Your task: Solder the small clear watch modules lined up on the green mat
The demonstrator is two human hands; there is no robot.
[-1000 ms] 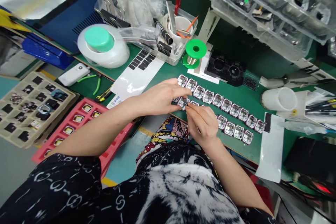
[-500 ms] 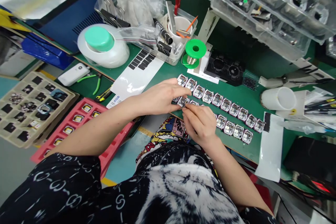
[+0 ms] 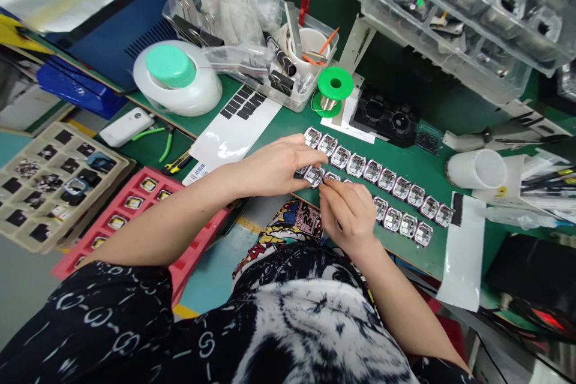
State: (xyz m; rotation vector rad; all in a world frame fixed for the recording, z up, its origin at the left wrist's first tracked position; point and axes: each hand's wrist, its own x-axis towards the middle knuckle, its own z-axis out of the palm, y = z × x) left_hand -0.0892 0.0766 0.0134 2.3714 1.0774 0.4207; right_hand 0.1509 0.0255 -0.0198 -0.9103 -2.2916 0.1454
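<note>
Two rows of small watch cases (image 3: 356,165) with exposed circuit parts lie on the green bench. My left hand (image 3: 274,165) reaches over the left end of the rows, thumb and forefinger bent around one watch case (image 3: 314,176) in the near row and steadying it on the bench. Just right of that case, my right hand (image 3: 348,210) is closed in a pinch. A tiny dark tip shows at its fingertips, too small to name. Some near-row cases are partly hidden behind the right hand.
Behind the rows stand a green solder spool (image 3: 335,85), a black fixture (image 3: 382,117) and a clear bin (image 3: 294,93) of tools. A white dispenser with a green lid (image 3: 177,78) and a sheet of black stickers (image 3: 238,126) are left. A red foam tray (image 3: 135,222) sits lower left.
My right hand has drawn slightly right, away from the held watch case, whose inside now shows more. The dark piece seen over that case has gone from there. My left hand stays put.
</note>
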